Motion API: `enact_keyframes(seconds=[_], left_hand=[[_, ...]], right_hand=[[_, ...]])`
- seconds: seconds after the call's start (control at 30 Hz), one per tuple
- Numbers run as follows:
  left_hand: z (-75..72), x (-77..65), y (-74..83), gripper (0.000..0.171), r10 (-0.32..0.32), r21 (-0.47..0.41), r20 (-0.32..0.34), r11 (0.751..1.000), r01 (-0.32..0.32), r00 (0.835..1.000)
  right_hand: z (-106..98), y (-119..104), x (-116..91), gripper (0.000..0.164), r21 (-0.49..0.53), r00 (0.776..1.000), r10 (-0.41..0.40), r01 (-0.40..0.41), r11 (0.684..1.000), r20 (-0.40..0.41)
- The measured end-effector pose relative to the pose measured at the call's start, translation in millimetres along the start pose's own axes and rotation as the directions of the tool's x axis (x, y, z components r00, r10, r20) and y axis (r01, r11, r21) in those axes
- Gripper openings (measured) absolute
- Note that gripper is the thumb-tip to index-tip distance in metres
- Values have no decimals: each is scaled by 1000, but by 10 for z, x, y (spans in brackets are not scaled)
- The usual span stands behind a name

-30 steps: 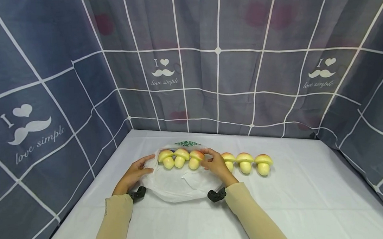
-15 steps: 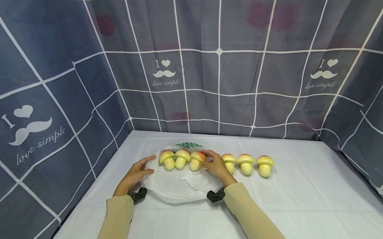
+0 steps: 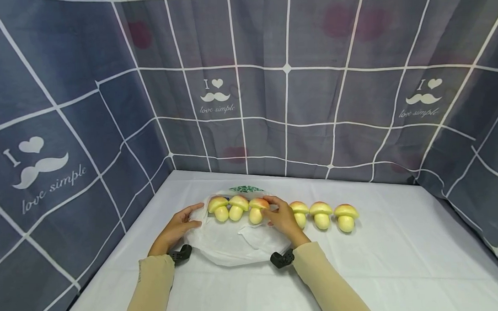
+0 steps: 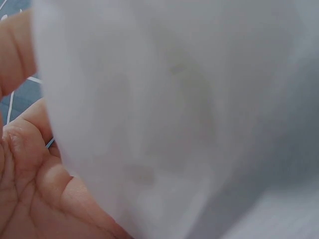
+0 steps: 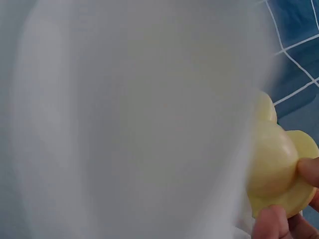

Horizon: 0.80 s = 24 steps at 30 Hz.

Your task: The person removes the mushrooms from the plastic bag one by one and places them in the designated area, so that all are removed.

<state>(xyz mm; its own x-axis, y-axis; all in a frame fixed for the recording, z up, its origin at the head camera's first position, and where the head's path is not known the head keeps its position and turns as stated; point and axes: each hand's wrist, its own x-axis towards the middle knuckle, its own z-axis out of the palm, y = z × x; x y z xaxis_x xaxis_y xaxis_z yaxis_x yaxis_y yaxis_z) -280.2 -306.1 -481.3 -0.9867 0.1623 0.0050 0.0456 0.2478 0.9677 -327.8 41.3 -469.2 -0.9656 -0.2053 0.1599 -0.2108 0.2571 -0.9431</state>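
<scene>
A thin white plastic bag (image 3: 231, 247) with a green print lies on the table. Along its mouth stand three yellow toy mushrooms, the left one (image 3: 221, 209), the middle one (image 3: 237, 208) and the right one (image 3: 257, 210), their caps tinged red. My right hand (image 3: 282, 220) pinches the right mushroom; the right wrist view shows fingertips on its pale yellow surface (image 5: 271, 159). At the bag's left edge my left hand (image 3: 173, 229) touches the film, thumb and index finger spread apart. Bag film (image 4: 164, 99) hides much of the left wrist view.
Right of my right hand stand three more mushrooms in a row, the near one (image 3: 299, 213) partly hidden by the hand, then another (image 3: 321, 214) and a last one (image 3: 346, 217). A white cloth covers the table (image 3: 400, 255). Dark checked curtains (image 3: 312, 94) enclose it.
Both hands and the mushrooms keep nearly the same places. The whole head view has shifted slightly.
</scene>
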Motion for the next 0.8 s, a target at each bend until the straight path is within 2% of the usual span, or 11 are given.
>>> enact_keyframes(seconds=[0.17,0.43,0.8], left_hand=[[5,-2,11,70,0,-13,-3,1000,0,1000],[3,10,0,69,8,25,-17,1000,-8,1000],[-6,23,-44,71,5,7,-12,1000,-5,1000]], right_hand=[[-1,-51,-56,38,-9,999,-53,53,999,-14],[-77,-131,-131,35,-44,987,-162,162,986,-7],[-267,-163,-251,41,84,971,-207,198,977,120]])
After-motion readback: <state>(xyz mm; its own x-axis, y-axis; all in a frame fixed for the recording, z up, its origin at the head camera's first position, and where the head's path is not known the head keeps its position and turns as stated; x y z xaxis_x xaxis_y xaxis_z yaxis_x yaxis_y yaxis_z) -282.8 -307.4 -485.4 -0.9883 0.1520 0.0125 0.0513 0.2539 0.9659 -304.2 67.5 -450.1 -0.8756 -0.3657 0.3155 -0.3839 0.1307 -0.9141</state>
